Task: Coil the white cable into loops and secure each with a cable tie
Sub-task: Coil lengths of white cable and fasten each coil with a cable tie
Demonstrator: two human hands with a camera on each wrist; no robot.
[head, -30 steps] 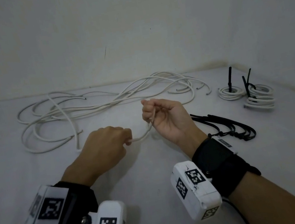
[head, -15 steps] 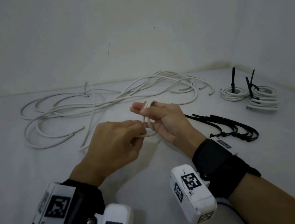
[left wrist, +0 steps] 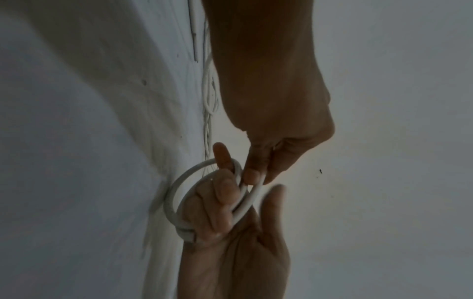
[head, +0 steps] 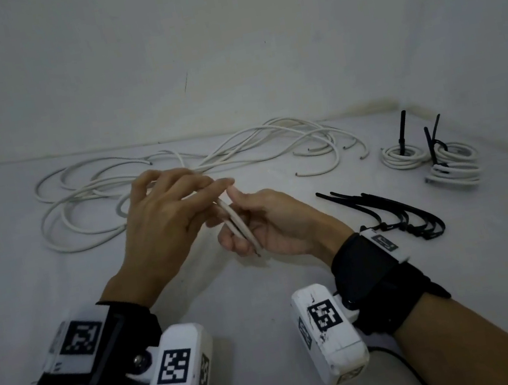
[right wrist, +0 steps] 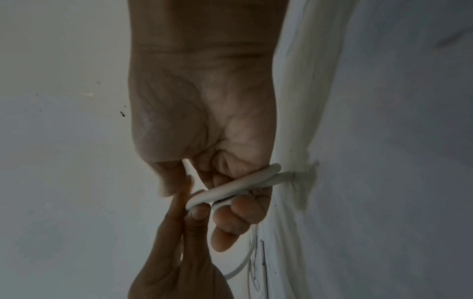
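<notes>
The cable (head: 238, 225) is thin, white and round, with two small loops of it wound about the curled fingers of the right hand (head: 271, 223), which holds them above the middle of the worktop (head: 262, 291). In the left wrist view the loops (left wrist: 204, 192) lie close together, and one cut end shows a dark core. The left hand (head: 162, 217) pinches a strand at the top of the loops between thumb and forefinger, its other fingers spread. So each grip is closed on the cable. Its slack runs back to a loose tangle (head: 88, 213) near the far edge. Black ties (head: 394, 212) lie to the right, and two tied coils (head: 432, 159) sit in the far right corner.
</notes>
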